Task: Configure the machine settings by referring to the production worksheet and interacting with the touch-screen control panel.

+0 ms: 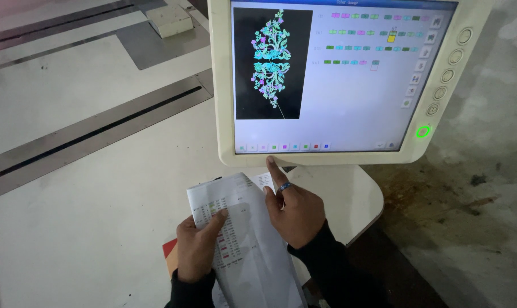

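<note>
My left hand grips a white printed sheet with rows of small coloured marks, thumb on top of the page. My right hand, wearing a blue ring, has its index finger stretched up to the bottom edge of a white touchscreen monitor, its tip at the row of small coloured buttons. The screen shows a cyan and purple floral pattern on a black panel and rows of small coloured blocks to its right.
The monitor stands on a white rounded stand plate. A white machine table with grey metal rails spreads to the left, with a small white box at the back. Stained concrete floor lies to the right.
</note>
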